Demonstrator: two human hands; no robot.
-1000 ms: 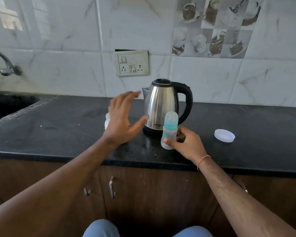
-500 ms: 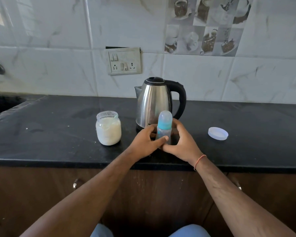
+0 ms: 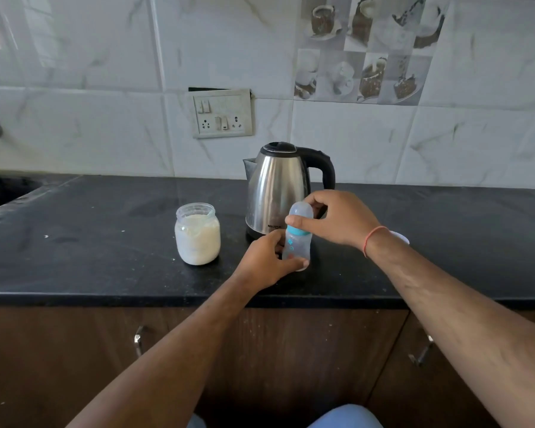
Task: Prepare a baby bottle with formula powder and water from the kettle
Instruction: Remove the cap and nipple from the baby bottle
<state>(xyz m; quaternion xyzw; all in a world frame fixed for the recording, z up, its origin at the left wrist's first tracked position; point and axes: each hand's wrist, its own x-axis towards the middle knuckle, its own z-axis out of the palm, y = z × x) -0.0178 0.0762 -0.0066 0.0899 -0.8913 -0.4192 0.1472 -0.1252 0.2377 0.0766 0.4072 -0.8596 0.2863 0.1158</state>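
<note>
Nearest are dark wooden cabinet doors (image 3: pixel 74 350) under the black table (image 3: pixel 90 273). The left hand (image 3: pixel 267 262) has its grip wrapped round the lower body of the baby bottle (image 3: pixel 297 245), thumb across the base, and the bottle stands upright on the table near the front edge. The right hand (image 3: pixel 337 220) pinches the bottle's clear cap (image 3: pixel 301 213) from above, just over the teal collar. Left of the bottle, apart from it, stands an open glass jar of formula powder (image 3: pixel 197 234). Just behind the bottle is the steel kettle (image 3: pixel 278 189), lid down, handle to the right. A white lid (image 3: pixel 402 236) shows partly behind the right wrist. On the tiled wall sits a switch plate (image 3: pixel 222 113).
</note>
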